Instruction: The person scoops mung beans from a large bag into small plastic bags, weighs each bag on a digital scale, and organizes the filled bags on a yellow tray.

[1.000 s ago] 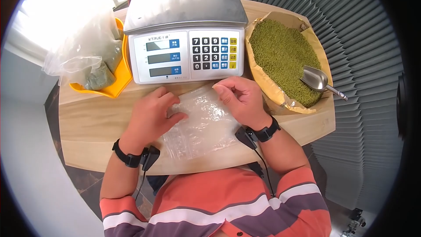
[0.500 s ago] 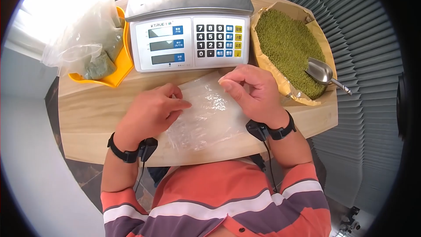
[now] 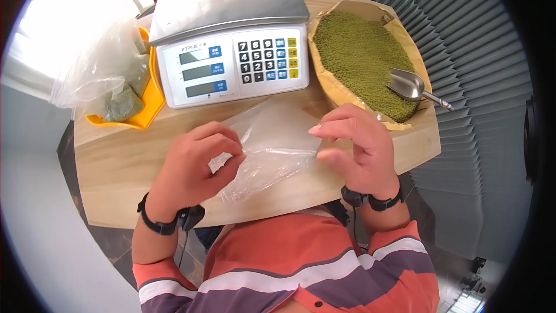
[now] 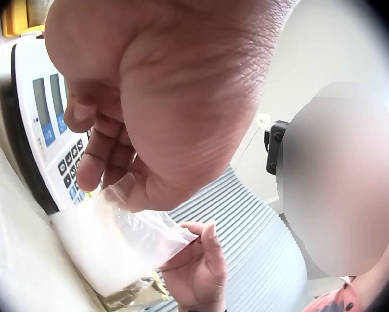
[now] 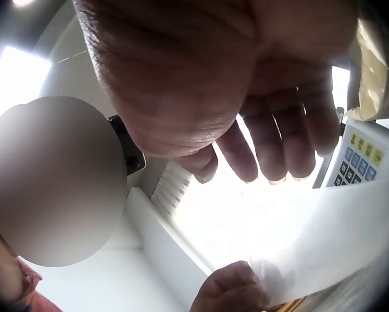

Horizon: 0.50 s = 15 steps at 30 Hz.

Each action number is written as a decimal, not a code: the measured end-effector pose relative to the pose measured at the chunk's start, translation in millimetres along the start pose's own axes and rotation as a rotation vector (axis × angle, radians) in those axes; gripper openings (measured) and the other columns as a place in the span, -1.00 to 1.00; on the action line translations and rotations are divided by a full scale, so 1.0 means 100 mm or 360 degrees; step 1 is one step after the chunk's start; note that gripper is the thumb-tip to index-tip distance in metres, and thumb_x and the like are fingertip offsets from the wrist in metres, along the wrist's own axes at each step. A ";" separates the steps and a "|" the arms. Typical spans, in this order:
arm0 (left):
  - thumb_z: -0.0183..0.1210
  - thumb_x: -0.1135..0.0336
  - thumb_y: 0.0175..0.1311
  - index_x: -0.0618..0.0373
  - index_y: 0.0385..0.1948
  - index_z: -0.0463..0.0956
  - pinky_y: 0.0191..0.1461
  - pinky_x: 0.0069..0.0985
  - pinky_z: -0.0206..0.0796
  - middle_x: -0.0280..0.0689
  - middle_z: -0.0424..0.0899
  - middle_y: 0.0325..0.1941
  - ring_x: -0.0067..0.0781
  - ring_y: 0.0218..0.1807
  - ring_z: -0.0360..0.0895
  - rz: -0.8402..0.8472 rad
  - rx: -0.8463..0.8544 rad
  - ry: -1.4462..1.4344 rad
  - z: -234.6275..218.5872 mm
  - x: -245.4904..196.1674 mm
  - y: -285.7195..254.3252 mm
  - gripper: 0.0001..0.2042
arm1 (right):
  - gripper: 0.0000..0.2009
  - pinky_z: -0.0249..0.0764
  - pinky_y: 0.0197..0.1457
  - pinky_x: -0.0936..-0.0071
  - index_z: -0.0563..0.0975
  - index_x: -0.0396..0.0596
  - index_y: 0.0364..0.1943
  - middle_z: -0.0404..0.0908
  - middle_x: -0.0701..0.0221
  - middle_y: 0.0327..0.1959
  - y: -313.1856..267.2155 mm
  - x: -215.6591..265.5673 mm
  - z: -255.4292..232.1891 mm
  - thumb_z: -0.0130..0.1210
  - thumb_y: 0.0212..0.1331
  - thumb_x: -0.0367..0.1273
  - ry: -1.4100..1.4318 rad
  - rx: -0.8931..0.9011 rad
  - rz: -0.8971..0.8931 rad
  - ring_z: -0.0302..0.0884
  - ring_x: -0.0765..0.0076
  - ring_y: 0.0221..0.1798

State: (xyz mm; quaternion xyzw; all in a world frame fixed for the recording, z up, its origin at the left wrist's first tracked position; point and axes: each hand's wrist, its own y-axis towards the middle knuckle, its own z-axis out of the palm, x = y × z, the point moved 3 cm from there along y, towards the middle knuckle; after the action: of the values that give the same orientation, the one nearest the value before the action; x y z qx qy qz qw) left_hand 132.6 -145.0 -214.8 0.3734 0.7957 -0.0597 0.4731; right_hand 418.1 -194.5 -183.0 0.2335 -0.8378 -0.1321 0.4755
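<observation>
Over the front of the wooden table hangs a clear plastic bag [image 3: 278, 133], its film raised between the two hands. My left hand [image 3: 202, 162] pinches the bag's left edge between thumb and curled fingers; the right wrist view also catches this left hand [image 5: 230, 289] at the film's corner. On the bag's other side, my right hand [image 3: 362, 150] has its thumb spread away from the fingers. Its fingertips [image 3: 315, 130] are right at the bag's right edge. Seen from its own wrist, the right hand's fingers [image 5: 288, 146] are fairly straight, with nothing between them and the thumb.
Behind the bag stands a white electronic scale [image 3: 231, 69] with a steel pan [image 3: 231, 0]. To the right, a paper sack [image 3: 331, 90] holds green beans [image 3: 365, 52] and a metal scoop [image 3: 407, 84]. A yellow tray [image 3: 153, 104] with filled plastic bags [image 3: 124, 101] sits left.
The right hand has spread its thumb from its fingers and moved right and toward the body. The left thumb has closed against the fingers on the bag, and the film is lifted and folded differently.
</observation>
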 end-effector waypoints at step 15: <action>0.51 0.57 0.19 0.16 -0.35 0.61 -0.35 -0.42 0.37 -0.24 0.71 -0.39 -0.31 -0.43 0.62 -0.0274 0.0000 -0.0027 0.21 -0.63 -0.04 -0.81 | -0.83 0.54 0.44 0.04 0.77 0.17 -0.13 0.62 0.25 0.39 -0.43 0.10 0.16 0.42 0.25 -0.44 -0.0252 -0.0158 -0.0496 0.56 -0.13 0.50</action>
State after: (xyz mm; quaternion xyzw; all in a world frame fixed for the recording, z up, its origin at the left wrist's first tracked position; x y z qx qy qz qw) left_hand 161.6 -191.3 -176.9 0.3031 0.8208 -0.1035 0.4730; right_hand 411.8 -236.7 -203.4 0.3257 -0.8187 -0.2634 0.3928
